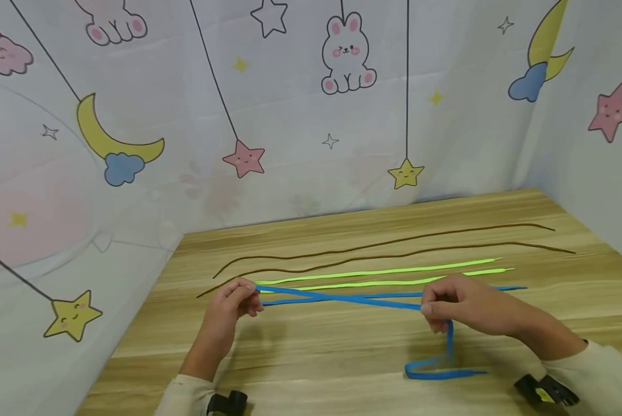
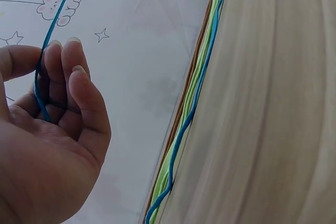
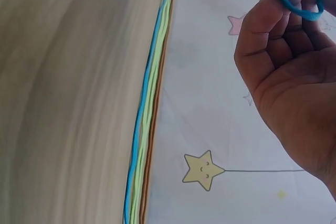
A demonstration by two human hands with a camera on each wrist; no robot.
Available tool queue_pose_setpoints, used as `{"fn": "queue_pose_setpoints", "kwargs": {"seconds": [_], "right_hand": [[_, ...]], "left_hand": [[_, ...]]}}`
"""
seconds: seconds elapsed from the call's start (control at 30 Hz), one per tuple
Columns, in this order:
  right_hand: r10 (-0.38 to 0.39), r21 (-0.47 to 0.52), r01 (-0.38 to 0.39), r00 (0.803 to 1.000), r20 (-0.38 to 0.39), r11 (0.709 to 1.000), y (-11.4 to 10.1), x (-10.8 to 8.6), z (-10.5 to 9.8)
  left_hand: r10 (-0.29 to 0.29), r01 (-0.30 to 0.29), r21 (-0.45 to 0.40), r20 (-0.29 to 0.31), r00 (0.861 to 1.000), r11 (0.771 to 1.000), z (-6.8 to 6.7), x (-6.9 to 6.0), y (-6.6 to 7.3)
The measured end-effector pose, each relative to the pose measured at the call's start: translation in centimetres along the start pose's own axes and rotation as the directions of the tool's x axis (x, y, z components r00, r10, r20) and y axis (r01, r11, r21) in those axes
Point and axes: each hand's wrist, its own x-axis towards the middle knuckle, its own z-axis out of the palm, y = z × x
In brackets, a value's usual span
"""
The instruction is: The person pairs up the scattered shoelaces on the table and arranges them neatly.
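A blue shoelace [image 1: 342,296] is stretched between my two hands above the table. My left hand [image 1: 234,301] pinches it near one end between thumb and fingers; in the left wrist view its tail lies across the palm. Farther along, my right hand [image 1: 458,303] pinches the same lace, and the loose part hangs below and folds back on the wood. Behind it a second blue shoelace [image 1: 508,288] lies lengthwise on the table, partly covered by the right hand. Two lime-green shoelaces [image 1: 394,270] lie just beyond, roughly parallel to it.
Two thin brown laces [image 1: 420,236] lie wavy at the back of the wooden table [image 1: 316,370]. A white curtain [image 1: 300,115] printed with stars, moons and rabbits hangs behind and at both sides. A black device [image 1: 544,390] is strapped on each wrist.
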Motion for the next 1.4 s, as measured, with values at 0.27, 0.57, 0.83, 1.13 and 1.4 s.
{"fn": "queue_pose_setpoints", "kwargs": {"seconds": [0.27, 0.57, 0.83, 1.13, 1.4], "right_hand": [[-0.030, -0.007, 0.030, 0.998, -0.046, 1.000, -0.2, -1.5, -1.4], [0.012, -0.052, -0.016, 0.997, -0.080, 0.999, -1.0, -3.0, -2.7], [0.050, -0.113, -0.067, 0.988, -0.144, 0.991, -1.3, -5.0, -4.2], [0.031, -0.175, -0.062, 0.985, -0.173, 0.983, -0.7, -6.3, -5.1], [0.088, -0.180, -0.121, 0.979, -0.181, 0.976, -0.3, -6.9, -5.7]], "left_hand": [[-0.009, 0.009, -0.058, -0.002, 1.000, 0.998, -0.6, 0.3, 0.2], [-0.067, 0.066, 0.031, 0.040, 0.997, 0.997, -2.5, 0.0, 0.5], [-0.150, 0.139, 0.138, 0.071, 0.986, 0.981, -4.0, -0.3, 0.6], [-0.218, 0.204, 0.180, 0.060, 0.974, 0.962, -4.5, -0.3, 0.3], [-0.264, 0.230, 0.247, 0.114, 0.958, 0.941, -5.3, -0.2, -0.4]]}}
